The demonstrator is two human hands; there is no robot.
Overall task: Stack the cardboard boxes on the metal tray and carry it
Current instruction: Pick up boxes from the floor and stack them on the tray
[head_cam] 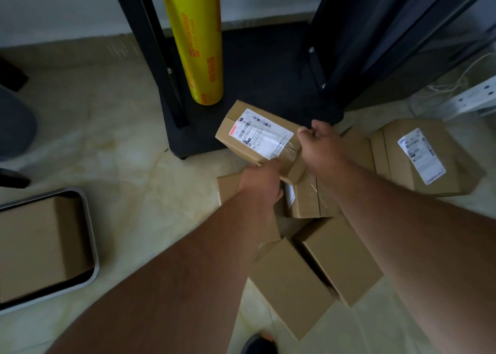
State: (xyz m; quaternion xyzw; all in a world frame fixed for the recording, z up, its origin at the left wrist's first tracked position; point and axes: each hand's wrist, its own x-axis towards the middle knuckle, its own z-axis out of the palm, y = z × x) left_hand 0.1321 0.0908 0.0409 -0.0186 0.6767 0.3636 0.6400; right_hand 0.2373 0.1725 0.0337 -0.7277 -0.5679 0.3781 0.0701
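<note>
Crouching over a loose pile of boxes on the floor, near the right edge of view, with a shoe tip showing at the bottom. Gripping one labelled box at both near corners: left hand curled round the near-left corner, right hand clamped over the near-right corner. Tilted, that box, resting partly on the pile and partly on the black stand base. Well apart to the left, at the floor's left edge, the tray, already holding one flat box. Further right, a bigger labelled box; behind, a yellow film roll standing upright on the base, and a power strip with cables at far right.

Likely step: lifting this box across to the tray. Risks, as judged: a corner grip slipping on the glossy tape and label, dropping the box onto the pile; swinging it wide and knocking the roll over; setting it off-centre on the tray, making the stack lean and slide once carried.
</note>
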